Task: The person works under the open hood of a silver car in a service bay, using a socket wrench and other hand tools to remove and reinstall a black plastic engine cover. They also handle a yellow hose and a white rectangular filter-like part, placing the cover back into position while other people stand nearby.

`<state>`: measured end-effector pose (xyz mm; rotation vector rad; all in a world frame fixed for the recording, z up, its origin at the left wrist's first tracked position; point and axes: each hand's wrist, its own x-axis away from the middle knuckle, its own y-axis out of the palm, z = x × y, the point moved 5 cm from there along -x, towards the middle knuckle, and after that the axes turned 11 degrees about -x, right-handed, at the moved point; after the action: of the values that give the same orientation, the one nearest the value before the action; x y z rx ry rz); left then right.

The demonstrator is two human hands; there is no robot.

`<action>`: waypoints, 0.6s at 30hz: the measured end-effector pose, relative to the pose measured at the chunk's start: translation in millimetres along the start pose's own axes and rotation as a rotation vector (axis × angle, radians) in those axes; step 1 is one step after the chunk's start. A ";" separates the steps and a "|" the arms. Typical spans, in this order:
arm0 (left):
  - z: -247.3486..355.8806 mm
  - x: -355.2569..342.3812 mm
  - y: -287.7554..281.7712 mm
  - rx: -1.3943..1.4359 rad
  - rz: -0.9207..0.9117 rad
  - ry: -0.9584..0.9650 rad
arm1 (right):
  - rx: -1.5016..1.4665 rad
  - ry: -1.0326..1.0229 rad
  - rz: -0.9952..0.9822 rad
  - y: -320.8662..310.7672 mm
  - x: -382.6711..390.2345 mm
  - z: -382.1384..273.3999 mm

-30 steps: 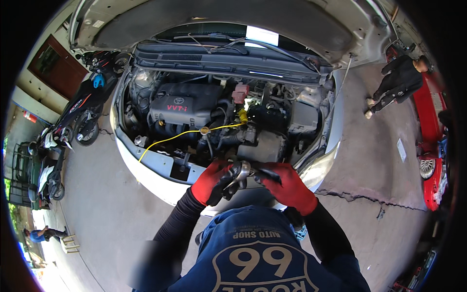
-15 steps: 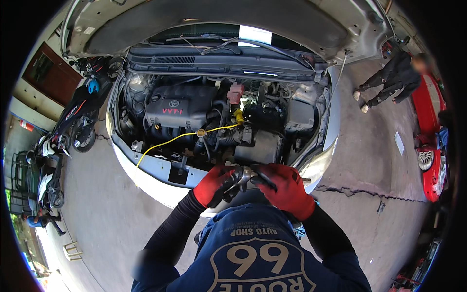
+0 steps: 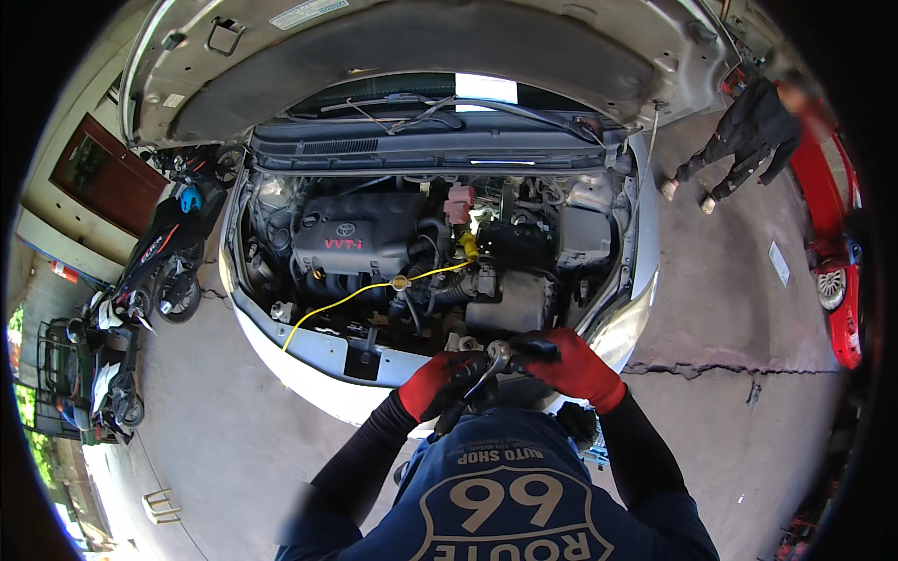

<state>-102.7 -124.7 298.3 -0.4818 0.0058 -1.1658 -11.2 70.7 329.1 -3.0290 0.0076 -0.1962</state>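
Note:
A silver ratchet wrench (image 3: 487, 366) is held in front of my chest, by the front edge of the car (image 3: 309, 372). My left hand (image 3: 440, 381), in a red and black glove, is closed round its handle. My right hand (image 3: 569, 366), in a matching glove, has its fingers pinched together at the round head of the wrench. Whether a socket or other small part sits in those fingers, I cannot make out. Beyond my hands lies the engine bay, with a black engine cover (image 3: 355, 232) and a black box (image 3: 510, 301) nearest my hands.
The raised hood (image 3: 412, 42) arches over the bay, held by a prop rod (image 3: 652, 140). A yellow cable (image 3: 341, 301) crosses the engine. Motorcycles (image 3: 173, 252) stand at left. On the right are a person in dark clothes (image 3: 748, 131) and a red car (image 3: 828, 187).
My view has shifted, so the car sits lower and slightly right in the picture. The wrench head now shows its round face more plainly between my hands. Right, the person's legs have moved.

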 end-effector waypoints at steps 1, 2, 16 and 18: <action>1.4 -2.7 1.2 0.171 0.051 0.064 | 0.046 -0.118 0.004 4.5 -1.7 -2.3; 1.1 -6.0 3.6 0.277 0.093 0.088 | 0.092 -0.235 0.012 7.9 -3.9 -2.6; -97.5 -41.0 -69.7 -0.773 0.833 -0.335 | 0.800 0.343 0.834 -117.8 36.8 221.4; -116.5 -49.9 -71.9 -0.782 0.840 -0.336 | 0.688 0.429 0.743 -108.5 52.0 240.2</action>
<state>-215.2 -144.6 207.9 -1.2193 0.3527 -0.2028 71.1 203.3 110.5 -2.0765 0.8717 -0.6100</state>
